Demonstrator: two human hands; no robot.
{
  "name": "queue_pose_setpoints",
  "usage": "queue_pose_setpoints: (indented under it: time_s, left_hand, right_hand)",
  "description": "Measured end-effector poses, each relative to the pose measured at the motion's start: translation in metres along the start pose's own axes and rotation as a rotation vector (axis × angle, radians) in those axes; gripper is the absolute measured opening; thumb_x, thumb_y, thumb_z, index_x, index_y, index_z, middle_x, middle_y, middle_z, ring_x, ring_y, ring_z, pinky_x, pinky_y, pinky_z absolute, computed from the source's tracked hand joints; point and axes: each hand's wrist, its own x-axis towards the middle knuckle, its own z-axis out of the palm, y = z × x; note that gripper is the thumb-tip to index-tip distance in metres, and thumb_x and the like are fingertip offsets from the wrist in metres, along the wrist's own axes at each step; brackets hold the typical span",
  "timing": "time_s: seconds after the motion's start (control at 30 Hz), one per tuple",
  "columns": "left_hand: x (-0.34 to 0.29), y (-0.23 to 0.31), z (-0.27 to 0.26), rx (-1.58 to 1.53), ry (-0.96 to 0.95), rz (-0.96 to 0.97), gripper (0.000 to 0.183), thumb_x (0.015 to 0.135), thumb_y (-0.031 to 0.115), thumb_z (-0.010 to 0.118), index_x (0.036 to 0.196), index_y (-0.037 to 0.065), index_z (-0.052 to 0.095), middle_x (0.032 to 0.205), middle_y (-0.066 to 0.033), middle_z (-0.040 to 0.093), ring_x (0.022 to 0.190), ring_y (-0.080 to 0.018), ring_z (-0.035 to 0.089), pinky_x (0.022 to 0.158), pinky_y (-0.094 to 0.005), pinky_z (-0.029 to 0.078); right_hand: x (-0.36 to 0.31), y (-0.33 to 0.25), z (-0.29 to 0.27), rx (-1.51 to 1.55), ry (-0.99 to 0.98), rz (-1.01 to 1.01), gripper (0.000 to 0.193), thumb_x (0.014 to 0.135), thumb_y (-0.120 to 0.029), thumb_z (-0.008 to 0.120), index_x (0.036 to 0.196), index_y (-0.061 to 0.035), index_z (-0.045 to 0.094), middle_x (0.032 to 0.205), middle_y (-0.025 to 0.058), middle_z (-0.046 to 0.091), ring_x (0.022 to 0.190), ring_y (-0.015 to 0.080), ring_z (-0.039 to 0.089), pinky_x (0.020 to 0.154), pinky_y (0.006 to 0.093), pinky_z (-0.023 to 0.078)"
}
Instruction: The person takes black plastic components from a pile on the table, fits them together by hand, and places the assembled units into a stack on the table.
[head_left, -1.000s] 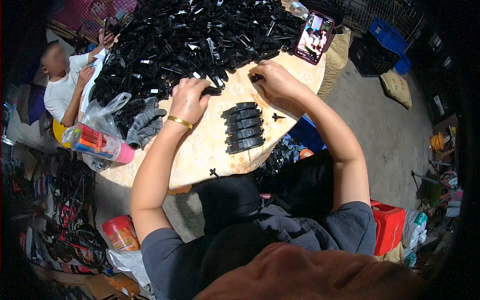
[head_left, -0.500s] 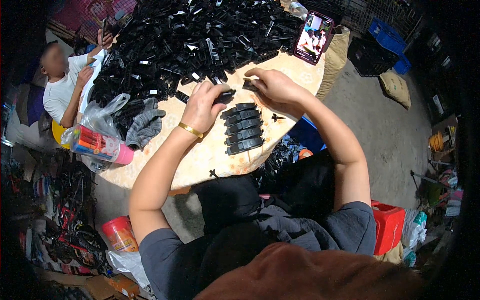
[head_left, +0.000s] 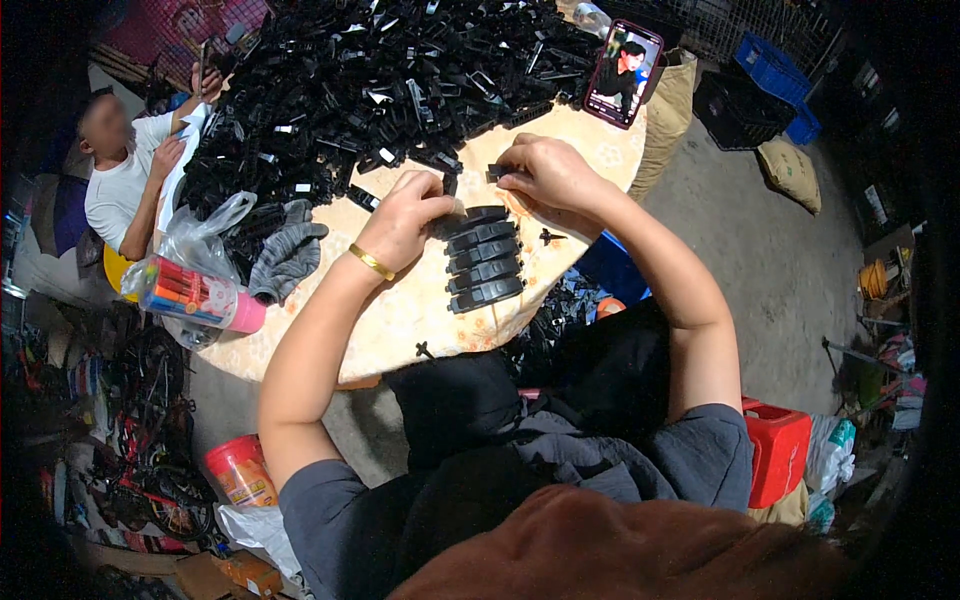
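My left hand (head_left: 398, 225), with a gold bracelet at its wrist, is at the far left end of a row of black plastic parts (head_left: 484, 272). Its thumb and fingers close on the end of a black part there, mostly covered by the hand. Farther right, my right hand (head_left: 548, 172) pinches a small black plastic piece (head_left: 494, 173) just above the cloth. The parts in the row lie side by side, several of them. A small black cross-shaped piece (head_left: 550, 237) rests right of the row, and another (head_left: 424, 350) sits at the near table edge.
A big heap of black plastic parts (head_left: 400, 80) covers the far table. A phone (head_left: 625, 75) stands at the far right. Left are a grey glove (head_left: 287, 255), a plastic bag (head_left: 205, 235) and a pen tub (head_left: 200, 297). Another person (head_left: 125, 170) sits at far left.
My left hand has come down from above the row to its far end with the black part. My right hand has shifted slightly and its fingers have curled in. The phone's picture differs.
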Motion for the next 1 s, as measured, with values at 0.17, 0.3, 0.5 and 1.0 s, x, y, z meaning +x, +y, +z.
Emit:
queue_pose_setpoints:
  time_s: [0.17, 0.3, 0.5, 1.0]
  left_hand:
    - [-0.004, -0.009, -0.007, -0.074, -0.016, 0.037, 0.022, 0.069, -0.005, 0.052, 0.085, 0.003, 0.064, 0.090, -0.0122, 0.059, 0.086, -0.0273, 0.058, 0.076, -0.0327, 0.047]
    - [0.002, 0.003, -0.005, -0.229, -0.006, -0.102, 0.009, 0.074, 0.000, 0.060, 0.083, 0.000, 0.058, 0.082, -0.0119, 0.058, 0.074, -0.0266, 0.058, 0.067, -0.0307, 0.047]
    - [0.004, -0.002, 0.005, -0.191, 0.143, -0.091, 0.021, 0.073, 0.005, 0.067, 0.088, 0.000, 0.055, 0.078, -0.0126, 0.055, 0.071, -0.0284, 0.056, 0.065, -0.0341, 0.046]
    - [0.002, -0.012, 0.010, -0.108, 0.115, -0.247, 0.018, 0.064, 0.015, 0.075, 0.074, 0.003, 0.067, 0.068, -0.0090, 0.055, 0.070, -0.0262, 0.054, 0.064, -0.0353, 0.044]
  right_hand:
    - [0.000, -0.004, -0.001, 0.019, 0.043, -0.049, 0.024, 0.076, -0.020, 0.067, 0.094, -0.0032, 0.066, 0.088, 0.0133, 0.062, 0.080, 0.0312, 0.061, 0.070, 0.0383, 0.048]
    - [-0.001, -0.017, -0.007, 0.102, 0.094, -0.077, 0.024, 0.078, -0.018, 0.067, 0.096, -0.0025, 0.066, 0.089, 0.0134, 0.061, 0.079, 0.0305, 0.061, 0.069, 0.0367, 0.049]
    - [0.005, -0.027, 0.004, 0.193, 0.079, -0.141, 0.024, 0.077, -0.013, 0.067, 0.098, -0.0018, 0.065, 0.090, 0.0131, 0.060, 0.081, 0.0293, 0.060, 0.070, 0.0356, 0.049]
    - [0.022, -0.024, 0.016, 0.179, 0.016, -0.303, 0.025, 0.070, -0.018, 0.073, 0.087, -0.0005, 0.067, 0.076, 0.0131, 0.058, 0.073, 0.0300, 0.058, 0.065, 0.0377, 0.046]
